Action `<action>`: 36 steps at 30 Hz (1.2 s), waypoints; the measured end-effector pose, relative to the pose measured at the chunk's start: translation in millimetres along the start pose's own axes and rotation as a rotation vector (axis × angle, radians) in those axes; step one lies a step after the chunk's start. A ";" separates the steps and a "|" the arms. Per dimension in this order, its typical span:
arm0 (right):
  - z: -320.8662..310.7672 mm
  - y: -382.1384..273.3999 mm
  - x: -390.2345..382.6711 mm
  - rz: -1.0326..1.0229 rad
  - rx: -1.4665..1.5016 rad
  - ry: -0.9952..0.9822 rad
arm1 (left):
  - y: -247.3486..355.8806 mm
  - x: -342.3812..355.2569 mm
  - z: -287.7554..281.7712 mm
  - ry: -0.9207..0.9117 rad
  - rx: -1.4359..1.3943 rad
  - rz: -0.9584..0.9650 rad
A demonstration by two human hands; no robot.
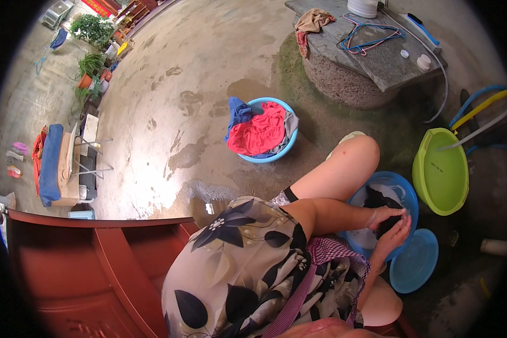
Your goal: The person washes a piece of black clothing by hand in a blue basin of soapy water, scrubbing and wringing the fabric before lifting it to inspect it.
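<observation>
Here the dark garment (381,204) lies in a blue basin (407,194) of water on the floor, and both the left hand (384,214) and right hand (396,234) have their fingers closed on it. A blue lid (417,262) rests just beside the basin, a green tub (440,172) is near, and a basin of red and blue clothes (261,132) sits well apart.

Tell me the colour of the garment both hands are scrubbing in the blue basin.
Black; the garment shows best in the head view.
</observation>
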State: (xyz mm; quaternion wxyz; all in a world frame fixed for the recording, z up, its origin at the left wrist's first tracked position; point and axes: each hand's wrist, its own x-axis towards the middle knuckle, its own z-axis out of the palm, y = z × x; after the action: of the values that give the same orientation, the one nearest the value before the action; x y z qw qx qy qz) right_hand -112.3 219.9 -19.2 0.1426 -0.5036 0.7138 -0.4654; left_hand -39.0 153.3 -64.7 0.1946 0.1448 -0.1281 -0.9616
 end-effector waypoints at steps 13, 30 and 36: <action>0.9 30.1 6.4 0.849 1.265 0.040 | -3.8 8.2 -10.6 0.309 -0.083 0.030; 1.9 5.3 -2.0 0.311 0.418 -0.083 | 12.5 -1.4 5.0 0.172 -0.157 0.096; 32.8 -4.8 -26.8 0.179 0.175 0.137 | 28.9 0.2 22.7 0.335 -0.323 0.142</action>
State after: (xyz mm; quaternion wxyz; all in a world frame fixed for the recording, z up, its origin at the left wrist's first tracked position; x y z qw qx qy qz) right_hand -75.3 225.4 -39.7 0.1780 -0.3906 0.7208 -0.5442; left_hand -37.0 131.8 -34.9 0.3010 0.2599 0.0517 -0.9161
